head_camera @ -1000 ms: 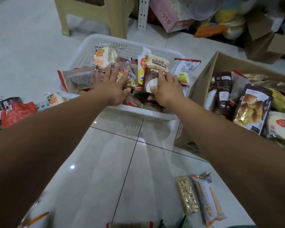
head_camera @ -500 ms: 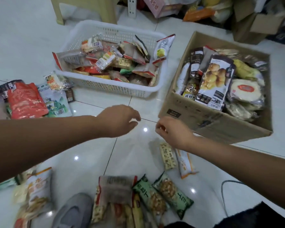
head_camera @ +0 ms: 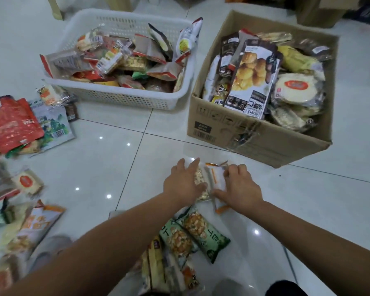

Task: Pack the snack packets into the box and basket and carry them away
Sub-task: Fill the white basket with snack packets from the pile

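On the floor [head_camera: 115,167], in front of the box: 2 narrow packets lie side by side on the glossy pale tiles, a clear packet [head_camera: 199,180] of pale puffed pieces and an orange-and-white packet [head_camera: 218,181], touching along their long edges.
Left hand [head_camera: 183,185]: palm down on the clear packet, with the fingers fairly straight and laid across it, not closed around it.
Right hand [head_camera: 240,189]: on the orange-and-white packet, with the fingers curled over its far edge and the thumb stretched along its near side, gripping it.
Basket [head_camera: 124,100]: white plastic, standing on the floor at the upper left and heaped with small packets; 1 white-and-yellow packet [head_camera: 187,42] leans upright against its right wall.
Box [head_camera: 265,146]: brown cardboard, open at the top, just right of the basket and filled with larger packets; a dark bun packet [head_camera: 252,75] stands against the near wall.
Green packets [head_camera: 203,231]: 2 of them lie side by side just below the hands, at the top of a loose heap that runs to the bottom edge.
Left side of the floor: a red packet [head_camera: 15,122] lies on a scattered pile, well apart from the hands; the packets below it are blurred.
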